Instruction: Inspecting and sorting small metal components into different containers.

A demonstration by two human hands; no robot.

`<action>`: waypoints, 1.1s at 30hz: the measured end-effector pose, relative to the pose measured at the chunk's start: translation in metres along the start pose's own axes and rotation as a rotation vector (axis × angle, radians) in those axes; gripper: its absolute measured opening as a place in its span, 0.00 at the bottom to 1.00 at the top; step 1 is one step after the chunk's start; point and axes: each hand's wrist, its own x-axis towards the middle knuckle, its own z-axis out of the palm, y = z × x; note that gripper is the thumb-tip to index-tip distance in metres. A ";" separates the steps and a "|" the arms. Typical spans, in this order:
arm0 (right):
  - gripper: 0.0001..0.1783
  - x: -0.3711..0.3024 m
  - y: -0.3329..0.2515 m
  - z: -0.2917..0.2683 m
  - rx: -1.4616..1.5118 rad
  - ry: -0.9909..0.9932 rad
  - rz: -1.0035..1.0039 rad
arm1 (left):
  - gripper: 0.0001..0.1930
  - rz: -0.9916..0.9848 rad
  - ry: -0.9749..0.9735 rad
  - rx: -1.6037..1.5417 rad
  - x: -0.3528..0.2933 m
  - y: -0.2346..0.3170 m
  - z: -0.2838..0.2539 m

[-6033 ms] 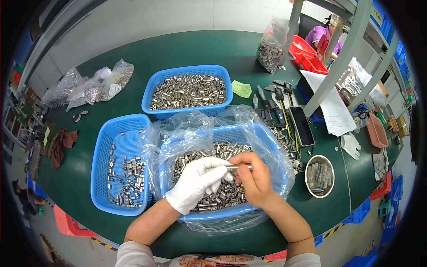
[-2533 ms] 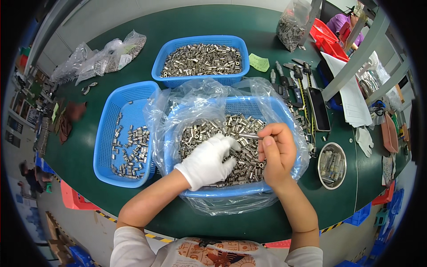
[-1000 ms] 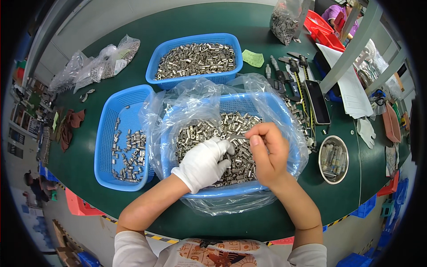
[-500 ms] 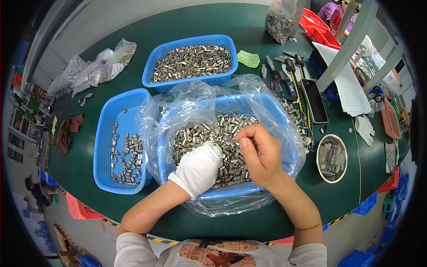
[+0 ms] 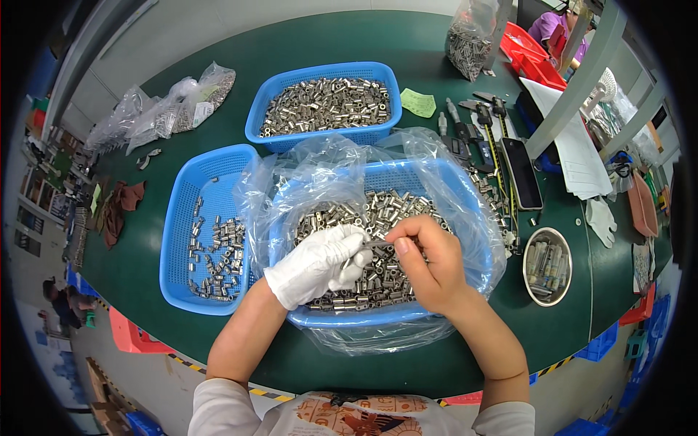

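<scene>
My right hand [image 5: 434, 265], bare, pinches a thin grey metal pin [image 5: 379, 243] between thumb and forefinger. The pin's far end reaches the fingertips of my left hand [image 5: 316, 267], which wears a white glove and has its fingers closed. Whatever those gloved fingers hold is hidden. Both hands hover over a blue basket [image 5: 349, 317] lined with clear plastic film [image 5: 331, 166]. Small silvery metal sleeves [image 5: 385, 285], some with side holes, fill it in a loose heap.
Left stands a blue basket [image 5: 172, 251] with fewer sleeves; behind, a fuller blue basket [image 5: 396, 116]. On the right are a steel bowl [image 5: 526, 272] of small clear tubes, a phone [image 5: 522, 174], calipers [image 5: 483, 134] and a white glove [image 5: 600, 220]. Bagged parts [image 5: 178, 109] lie far left.
My left hand has turned and risen a little, its fingers now nearer the pin. My right hand still pinches the pin. The whole view has shifted slightly.
</scene>
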 end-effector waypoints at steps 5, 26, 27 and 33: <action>0.04 0.000 0.000 0.001 0.049 -0.008 0.021 | 0.10 0.079 0.018 -0.090 0.004 -0.003 -0.007; 0.10 -0.003 0.000 0.011 -0.181 -0.118 0.078 | 0.08 0.084 0.094 0.091 0.002 -0.002 -0.001; 0.10 -0.003 0.002 0.011 -0.181 -0.120 0.076 | 0.08 0.082 0.090 0.058 0.003 -0.003 -0.001; 0.06 -0.003 0.006 0.004 0.029 0.076 0.246 | 0.10 0.053 0.105 -0.069 0.006 -0.002 -0.002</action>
